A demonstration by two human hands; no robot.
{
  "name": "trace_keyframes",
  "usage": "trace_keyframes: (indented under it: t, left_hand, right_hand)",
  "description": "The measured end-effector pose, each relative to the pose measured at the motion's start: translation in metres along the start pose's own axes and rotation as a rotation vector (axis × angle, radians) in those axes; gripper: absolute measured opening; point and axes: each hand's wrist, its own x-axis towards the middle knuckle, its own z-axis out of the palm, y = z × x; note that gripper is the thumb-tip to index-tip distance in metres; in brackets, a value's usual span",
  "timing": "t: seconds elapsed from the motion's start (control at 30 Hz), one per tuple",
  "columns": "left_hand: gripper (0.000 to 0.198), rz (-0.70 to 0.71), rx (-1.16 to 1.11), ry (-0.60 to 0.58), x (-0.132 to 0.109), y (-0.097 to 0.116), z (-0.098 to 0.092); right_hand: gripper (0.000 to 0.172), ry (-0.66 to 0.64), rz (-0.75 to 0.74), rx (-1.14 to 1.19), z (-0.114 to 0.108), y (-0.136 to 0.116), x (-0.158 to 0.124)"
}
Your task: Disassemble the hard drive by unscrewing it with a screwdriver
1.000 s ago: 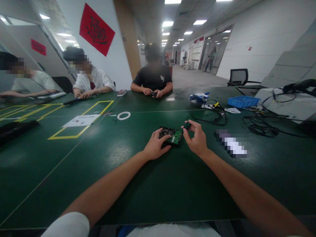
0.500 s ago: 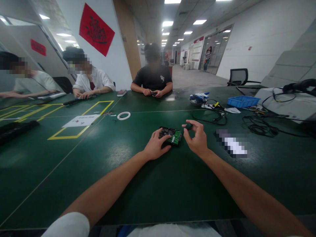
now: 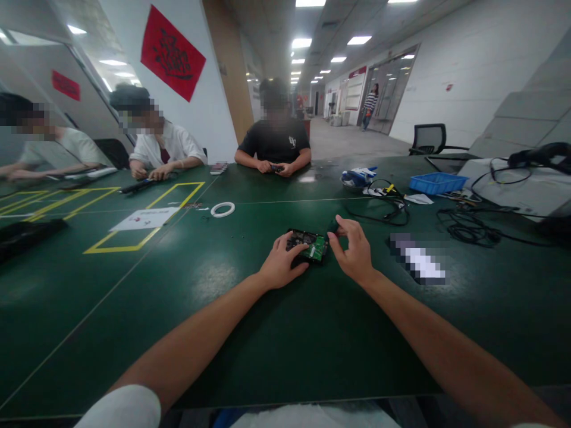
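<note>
Clasped a hard drive with the left hand, fingers curled over its top and thumb against its near edge. Lay flat on the dark green worktop, green circuit board uppermost, straight ahead near the middle. Pinched a small dark object between thumb and fingertips of the right hand, closed narrowly around it just beyond the drive's right end; too small to identify. Touched the drive or hung just clear of it: could not tell.

Beyond, to the left: a white tape ring and a printed sheet inside a yellow marked rectangle. To the right: tangled black cables and, farther back, a blue tray. At the far side, well apart: a person in a black shirt, both hands around a small item, and a person in a white shirt farther left.
</note>
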Motion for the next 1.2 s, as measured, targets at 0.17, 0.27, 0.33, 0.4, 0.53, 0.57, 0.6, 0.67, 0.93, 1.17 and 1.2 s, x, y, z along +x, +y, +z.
trace_keyframes:
  t: [0.17,0.27,0.33,0.4,0.53,0.57,0.6,0.67,0.93,1.17,1.2]
  left_hand:
    - [0.058,-0.006,0.001,-0.009,0.0004,-0.0011,0.0009]
    - [0.058,-0.013,0.005,-0.01,0.0002,-0.0013,0.0017]
    - [0.058,-0.012,0.003,-0.004,-0.0001,-0.0007,0.0016]
    - [0.057,-0.011,0.0,0.005,-0.0003,0.0003,0.0009]
    - [0.056,-0.017,-0.003,0.002,-0.0003,0.0019,-0.0014]
    - [0.056,-0.022,-0.004,-0.002,-0.0003,0.0021,-0.0019]
    - [0.057,-0.027,-0.006,-0.006,-0.0003,0.0022,-0.0022]
    - [0.058,-0.036,-0.012,-0.016,-0.0004,0.0021,-0.0027]
    - [0.057,-0.03,-0.01,-0.007,0.0008,0.0009,0.0006]
    - [0.06,-0.041,-0.01,-0.036,0.0018,-0.0003,0.001]
    - [0.06,-0.048,-0.012,-0.044,0.0018,-0.0002,0.0006]
  right_hand:
    - [0.052,0.051,0.026,0.069,0.0056,0.0051,-0.0022]
    - [0.05,0.06,0.038,0.052,0.0054,0.0074,-0.0028]
    - [0.048,0.063,0.022,0.007,0.0035,0.0077,-0.0024]
    - [0.046,0.064,-0.002,-0.033,0.0012,0.007,-0.0016]
    - [0.047,0.043,-0.019,-0.04,-0.0019,0.0047,0.0002]
    - [0.047,0.039,-0.019,-0.031,-0.0021,0.0045,0.0005]
    - [0.048,0.035,-0.019,-0.021,-0.0021,0.0045,0.0006]
    - [0.048,0.028,-0.014,0.004,-0.0015,0.0051,0.0002]
    - [0.049,0.016,0.005,0.009,0.0015,0.0064,-0.0017]
    - [0.048,0.014,-0.026,-0.008,-0.0023,0.0007,0.0006]
    - [0.048,0.004,-0.016,0.004,-0.0022,0.0009,0.0002]
